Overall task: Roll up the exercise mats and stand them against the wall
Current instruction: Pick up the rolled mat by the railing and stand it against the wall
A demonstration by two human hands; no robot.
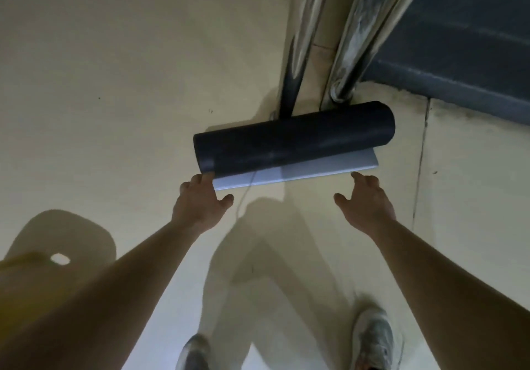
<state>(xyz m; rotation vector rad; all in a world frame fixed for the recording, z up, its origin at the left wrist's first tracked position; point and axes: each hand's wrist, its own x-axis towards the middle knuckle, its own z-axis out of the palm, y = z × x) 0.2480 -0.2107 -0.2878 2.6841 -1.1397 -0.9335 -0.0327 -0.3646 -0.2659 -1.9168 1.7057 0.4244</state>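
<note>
A dark exercise mat (292,137) lies on the pale floor as a thick roll, with a short light-grey flap of it (315,172) still flat on the near side. My left hand (202,202) reaches to the roll's left end, fingertips touching its lower edge, fingers apart. My right hand (365,200) hovers just short of the flap's right corner, fingers spread, holding nothing. Both arms stretch forward from the bottom of the view.
Shiny metal pipes (304,40) rise behind the roll. A dark panelled surface (459,48) fills the upper right. A yellow stool with a hole (34,278) stands at the lower left. My shoes (372,338) stand on the floor near the bottom edge.
</note>
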